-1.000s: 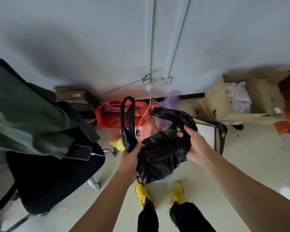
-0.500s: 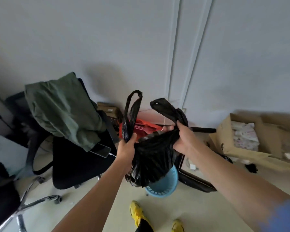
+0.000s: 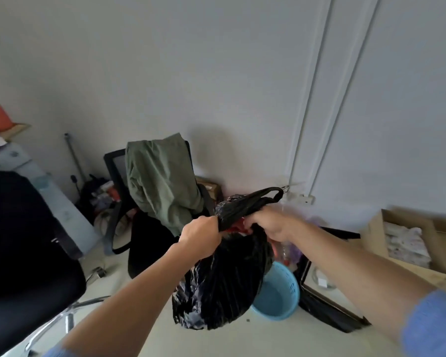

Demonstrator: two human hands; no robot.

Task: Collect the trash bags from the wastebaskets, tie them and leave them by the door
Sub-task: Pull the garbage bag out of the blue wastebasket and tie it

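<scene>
The black trash bag point(image 3: 222, 287) is hanging in the air just above and left of the blue wastebasket point(image 3: 281, 300), with the left hand point(image 3: 200, 237) fisting around its gathered neck and the right hand point(image 3: 269, 224) curling around the handle strips just beside it. To tie it well, I judge the hands should be crossing the 2 handles close to the neck and cinching tight. The bag's long axis is running near vertical, bottom pointing down, while its handle loops point(image 3: 252, 202) are trailing up and right.
</scene>
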